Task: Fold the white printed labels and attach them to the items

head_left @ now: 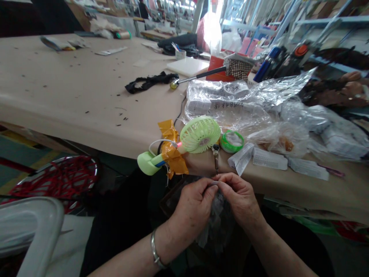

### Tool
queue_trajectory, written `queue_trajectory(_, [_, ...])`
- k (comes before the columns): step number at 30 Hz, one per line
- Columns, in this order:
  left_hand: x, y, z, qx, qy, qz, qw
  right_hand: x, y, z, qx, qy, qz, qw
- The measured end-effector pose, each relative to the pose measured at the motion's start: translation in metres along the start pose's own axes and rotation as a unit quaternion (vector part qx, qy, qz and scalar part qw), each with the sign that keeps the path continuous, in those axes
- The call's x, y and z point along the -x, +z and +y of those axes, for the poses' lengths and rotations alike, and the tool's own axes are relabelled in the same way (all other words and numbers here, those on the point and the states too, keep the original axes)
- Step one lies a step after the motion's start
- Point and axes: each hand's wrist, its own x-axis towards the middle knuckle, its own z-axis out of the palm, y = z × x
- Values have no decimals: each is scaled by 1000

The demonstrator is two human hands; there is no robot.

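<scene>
In front of the table's edge my left hand (194, 200) and my right hand (242, 198) meet, fingertips pinched together. Between them shows a small pale piece (213, 184), too small to name and mostly covered by my fingers. Just above the fingertips, a thin pointed tool like a soldering iron (216, 157) hangs tip down over the table's edge. Below my hands lies a heap of crumpled, translucent greyish pieces (215, 219). A light green fan (201, 134), fixed with brown tape (173, 154), stands at the edge left of the tool.
A green tape roll (232, 141) and printed paper slips (269, 159) lie along the edge. Behind them are clear plastic bags (227, 109), a screwdriver-like tool (198, 77) and a black strip of cloth (151, 82). A red-webbed round seat (63, 179) stands at lower left.
</scene>
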Motion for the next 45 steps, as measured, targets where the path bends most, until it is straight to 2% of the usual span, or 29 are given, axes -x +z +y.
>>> queue_trajectory(4, [-5,-3,0,-48,46,13,998,-3,1,-2,15,-18,19,1000])
queue_trajectory(9, [-12,-5,1,-93,64,13,994,-5,3,-6,40,-26,32,998])
queue_trajectory(23, [-18,-7,4,-113,61,9,992,-7,1,-7,83,-36,26,996])
queue_trajectory(37, [-22,-6,-2,-126,60,22,990,-9,5,-4,76,-44,55,995])
queue_trajectory(42, [-21,-5,3,-108,59,29,992,-9,4,-2,80,-46,58,994])
queue_trajectory(45, [-15,-7,8,-81,44,14,996,0,2,0,82,-40,45,995])
